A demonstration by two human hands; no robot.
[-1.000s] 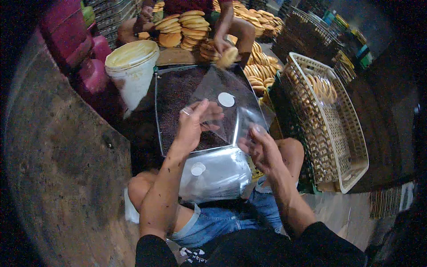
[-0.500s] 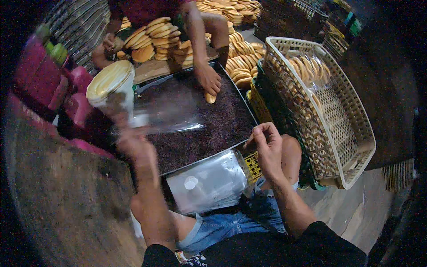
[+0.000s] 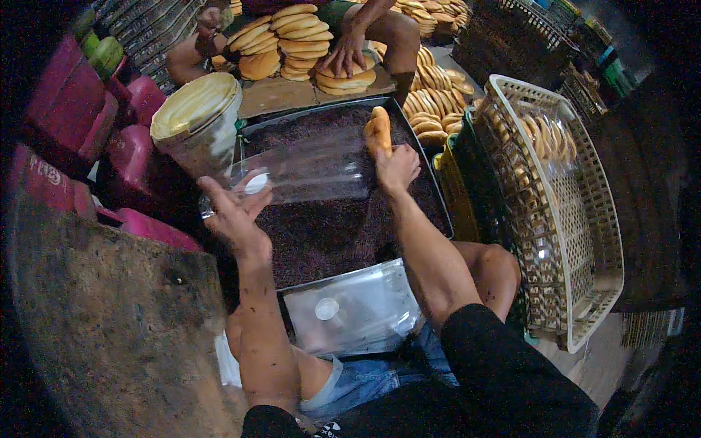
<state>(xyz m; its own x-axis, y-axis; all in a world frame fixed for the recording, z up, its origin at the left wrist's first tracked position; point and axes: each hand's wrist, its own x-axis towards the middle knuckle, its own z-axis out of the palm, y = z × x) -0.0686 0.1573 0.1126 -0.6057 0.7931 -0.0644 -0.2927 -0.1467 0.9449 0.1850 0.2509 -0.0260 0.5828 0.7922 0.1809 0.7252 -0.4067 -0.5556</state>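
Note:
Over the tray, my left hand (image 3: pixel 237 213) holds one end of a clear plastic bag (image 3: pixel 310 171) with a white round label, its thumb raised and fingers partly beneath the film. My right hand (image 3: pixel 398 169) grips a golden elongated bread bun (image 3: pixel 378 133) by its near end, right beside the bag's other end. Whether the bun has entered the bag I cannot tell. Below them, the shallow metal-rimmed tray (image 3: pixel 447 212) is covered with dark purplish-brown shreds (image 3: pixel 321 237). A pile of flat clear bags (image 3: pixel 358 310) lies at the tray's near edge, over my lap.
Opposite me, a co-worker's hand (image 3: pixel 346 57) rests on stacked buns (image 3: pixel 299 36) on a brown board (image 3: pixel 274 98). A bucket (image 3: pixel 193 120) of pale yellow cream stands left, beside pink containers (image 3: pixel 135 164). To the right, a cream plastic crate (image 3: pixel 562 248) holds bagged bread.
My right hand, which was empty, has reached forward and taken the bun that lay on the tray. The co-worker's hand has left that bun and withdrawn to the stacks.

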